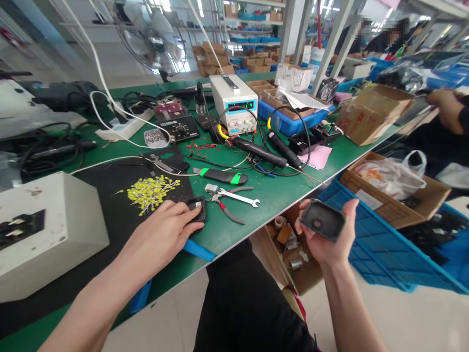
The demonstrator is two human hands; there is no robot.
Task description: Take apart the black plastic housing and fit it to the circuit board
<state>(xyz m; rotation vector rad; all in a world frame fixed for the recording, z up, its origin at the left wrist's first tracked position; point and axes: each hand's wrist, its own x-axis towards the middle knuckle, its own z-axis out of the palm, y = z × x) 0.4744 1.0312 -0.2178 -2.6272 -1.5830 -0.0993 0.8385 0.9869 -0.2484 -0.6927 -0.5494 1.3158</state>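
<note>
My left hand (166,230) is over the edge of the black mat, its fingers closed on a small black case part (200,209) at the mat's right side. My right hand (330,239) is raised beyond the table's front edge, palm up, holding a shallow black housing (323,220) with its hollow side showing. Behind my left hand lies a pile of yellow-headed components (149,191). Red-handled pliers (226,210), a wrench (240,196) and a green-and-black knife (222,176) lie to the right of it.
A power supply (234,105) stands at the back, with two black soldering-type tools (260,151) and cables before it. At the left is a grey metal box (51,230). Blue crates (381,254) and a cardboard box (373,115) are at the right. A person's arm (449,110) shows at the right edge.
</note>
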